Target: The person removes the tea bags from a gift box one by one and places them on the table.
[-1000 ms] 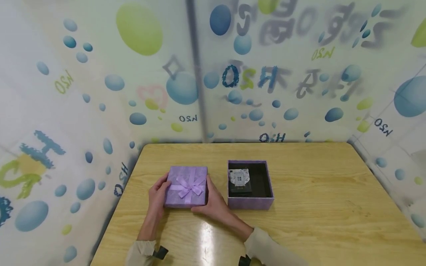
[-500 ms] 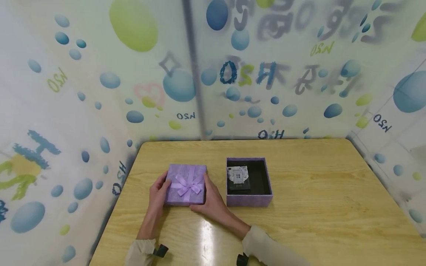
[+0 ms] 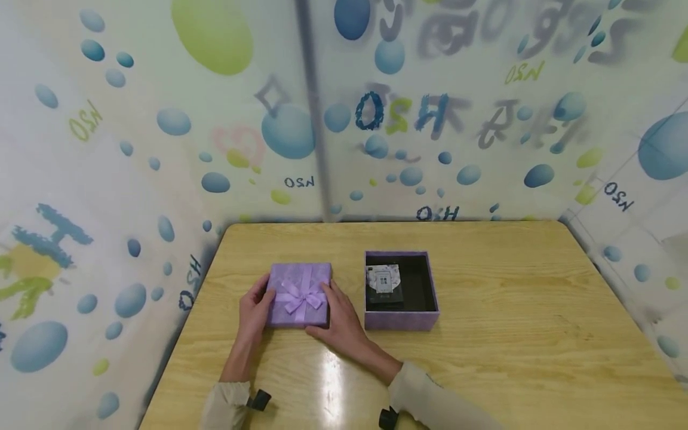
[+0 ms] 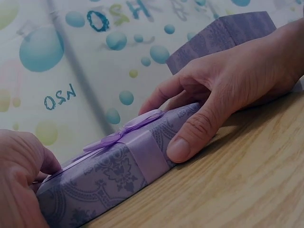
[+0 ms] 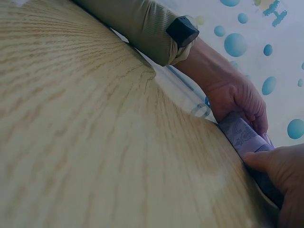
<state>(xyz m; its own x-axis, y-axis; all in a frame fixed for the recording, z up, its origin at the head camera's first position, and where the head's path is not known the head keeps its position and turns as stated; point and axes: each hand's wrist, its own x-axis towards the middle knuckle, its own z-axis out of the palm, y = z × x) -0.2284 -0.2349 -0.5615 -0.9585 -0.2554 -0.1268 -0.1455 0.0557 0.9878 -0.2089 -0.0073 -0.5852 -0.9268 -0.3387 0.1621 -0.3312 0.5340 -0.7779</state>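
Note:
A purple gift box lid (image 3: pixel 292 283) with a lilac ribbon bow lies flat on the table, bow side up. My left hand (image 3: pixel 254 312) grips its left edge, thumb on the top and the other fingers along the side. At the lid's right side, my right hand (image 3: pixel 344 322) holds it with the fingers over the top edge and the thumb (image 4: pixel 179 149) against the front wall. Right of the lid stands the open purple box (image 3: pixel 402 321), its inside black. A dark packet with a pale printed label (image 3: pixel 384 280) lies in the box's left part.
The wooden table (image 3: pixel 510 334) runs up to the patterned back wall (image 3: pixel 473 137), with more wall at both sides. A dark device (image 3: pixel 260 400) sits at the left sleeve cuff, and another dark device (image 3: pixel 388 418) at the right one.
My right hand's fingers have shifted from the lid's right side onto its top right edge. The left hand keeps its grip. The head view has tilted slightly; lid and box stay in place.

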